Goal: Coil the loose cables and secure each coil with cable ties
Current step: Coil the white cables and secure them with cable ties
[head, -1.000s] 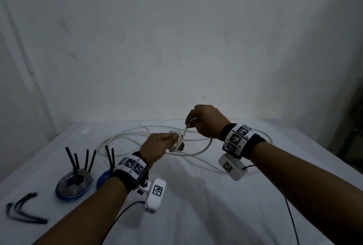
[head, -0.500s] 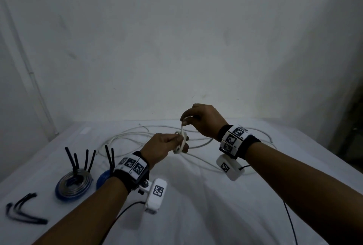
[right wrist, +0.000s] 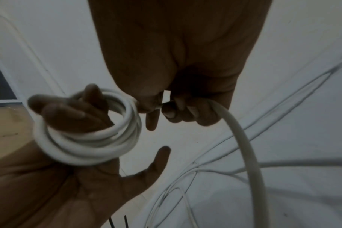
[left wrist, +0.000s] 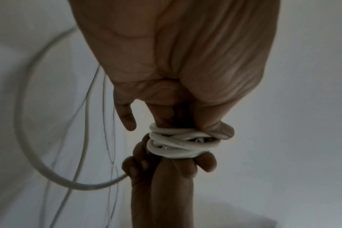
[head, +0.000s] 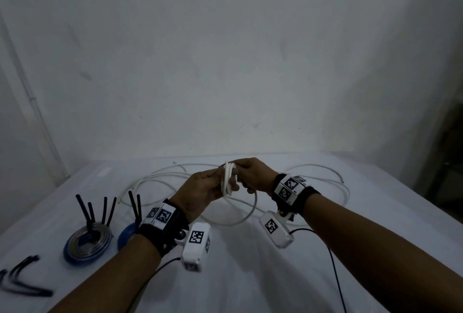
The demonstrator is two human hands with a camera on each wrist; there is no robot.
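A small white cable coil (head: 227,179) is wound round the fingers of my left hand (head: 200,192), held above the table. The left wrist view shows the coil (left wrist: 182,143) tight on my fingers (left wrist: 223,129). My right hand (head: 253,174) is just right of it and pinches the same white cable (right wrist: 242,132) where it leaves the coil (right wrist: 88,146). The loose rest of the cable (head: 250,217) hangs in a loop and spreads across the table behind. The right hand (right wrist: 162,108) hides the pinch point in part.
Two blue cable coils (head: 87,240) (head: 125,235) lie at the left, with black cable ties (head: 97,210) sticking up; my left wrist hides part of the second. Loose black ties (head: 22,280) lie at the near left. The white table (head: 250,275) meets a wall behind.
Both hands have risen and come closer. My right hand carried the cable up and over onto the coil, and the hanging loop now drops below my right hand.
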